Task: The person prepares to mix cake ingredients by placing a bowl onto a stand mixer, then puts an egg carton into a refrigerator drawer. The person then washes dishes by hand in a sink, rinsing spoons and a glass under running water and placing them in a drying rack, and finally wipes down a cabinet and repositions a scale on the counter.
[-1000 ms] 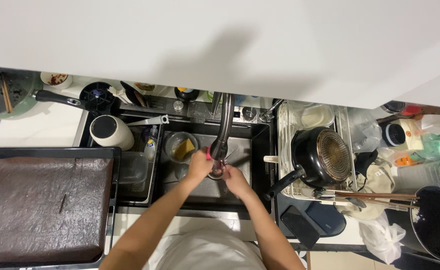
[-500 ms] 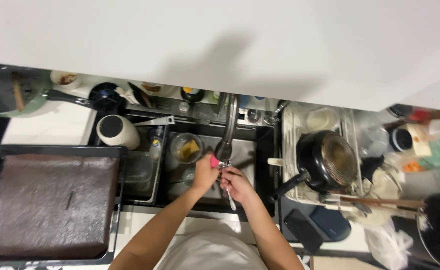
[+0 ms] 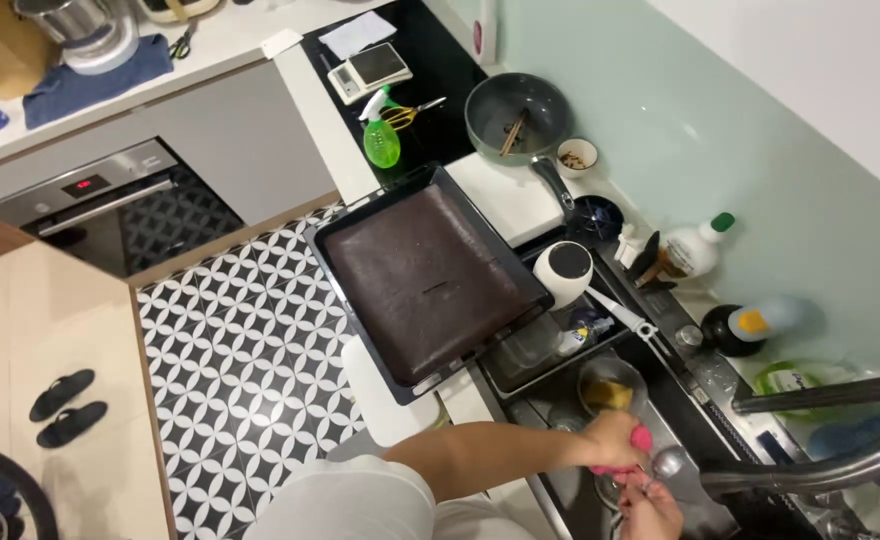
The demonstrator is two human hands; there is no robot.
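At the bottom of the frame, right of centre, our left hand (image 3: 612, 440) reaches from a bent forearm, fingers clamped on a pink sponge (image 3: 636, 447) over the sink (image 3: 560, 415). Below it our right hand (image 3: 650, 505) curls around a metal utensil (image 3: 666, 464). A dark baking tray (image 3: 430, 285) sits mid-frame.

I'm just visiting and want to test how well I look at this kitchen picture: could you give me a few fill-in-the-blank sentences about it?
1. The left hand presses a ____ cloth against the utensil over the sink.
2. The large dark baking tray rests on the counter beside the ____.
3. The spray bottle by the scissors is ____ in colour.
4. On the floor lies a pair of black ____.

Missing words: pink; sink; green; sandals
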